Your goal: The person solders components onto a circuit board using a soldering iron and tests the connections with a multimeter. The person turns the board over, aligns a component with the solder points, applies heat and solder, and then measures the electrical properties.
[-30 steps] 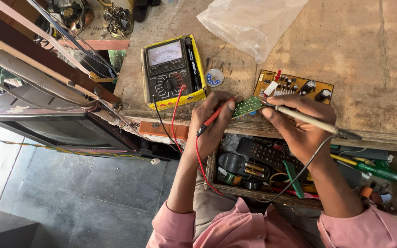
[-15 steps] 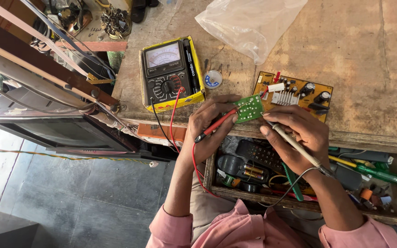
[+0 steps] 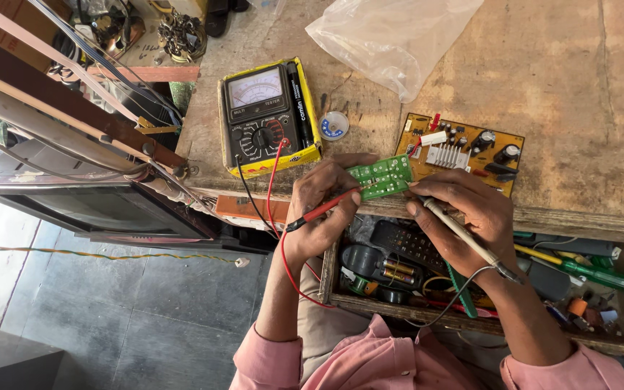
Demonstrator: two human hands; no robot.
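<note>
My left hand (image 3: pixel 319 209) pinches the red probe (image 3: pixel 323 211) and steadies the small green circuit board (image 3: pixel 379 177); right hand (image 3: pixel 464 220) grips the pale probe (image 3: pixel 464 235), tip at the board's right edge; board sits just below-right of the yellow analog multimeter (image 3: pixel 269 115), touching the orange power board (image 3: pixel 464 152); open tool drawer (image 3: pixel 601 289) beneath.

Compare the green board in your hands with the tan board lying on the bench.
The green board is small, narrow and held up between both hands; the tan board is larger and lies flat on the bench. The tan board shows a finned heatsink and capacitors; the green board shows only solder pads. Both are bare circuit boards.
</note>
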